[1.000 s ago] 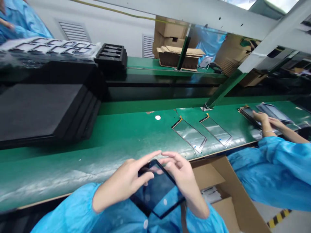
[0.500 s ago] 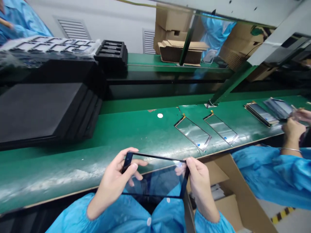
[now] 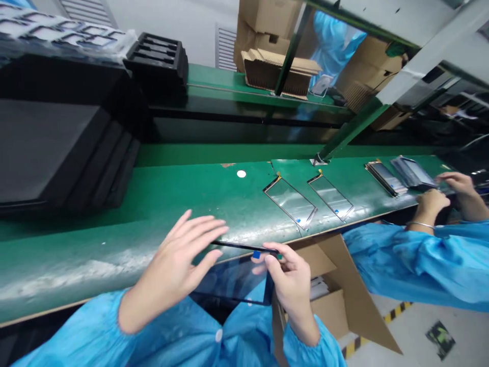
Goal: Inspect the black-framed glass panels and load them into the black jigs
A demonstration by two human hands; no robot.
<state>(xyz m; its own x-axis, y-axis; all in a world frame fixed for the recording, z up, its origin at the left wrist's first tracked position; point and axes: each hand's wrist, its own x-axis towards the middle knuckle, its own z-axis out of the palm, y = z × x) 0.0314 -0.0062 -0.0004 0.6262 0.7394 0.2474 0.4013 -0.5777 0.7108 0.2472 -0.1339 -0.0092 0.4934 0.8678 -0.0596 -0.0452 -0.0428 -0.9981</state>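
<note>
A black-framed clear glass touch panel [image 3: 233,280] is held in front of my body, just off the bench's near edge. My right hand [image 3: 292,280] pinches its right end between thumb and fingers, beside a small blue tab [image 3: 256,254]. My left hand [image 3: 179,257] is over the panel's left end with fingers stretched out; whether it touches the panel I cannot tell. Beyond the hands, a clear panel [image 3: 290,201] with a dark border lies on the green bench, and a second such panel [image 3: 330,196] lies to its right.
Black trays [image 3: 49,153] are stacked at the left of the green bench [image 3: 183,188]. A green post [image 3: 351,127] rises from the bench. Stacked panels [image 3: 385,178] lie near a co-worker's hands [image 3: 431,204] at the right. An open cardboard box [image 3: 355,285] stands below the edge.
My left hand has let go of the panel's left end and opened its fingers. My right hand still grips the right end, and a blue tab now shows. The view has shifted.
</note>
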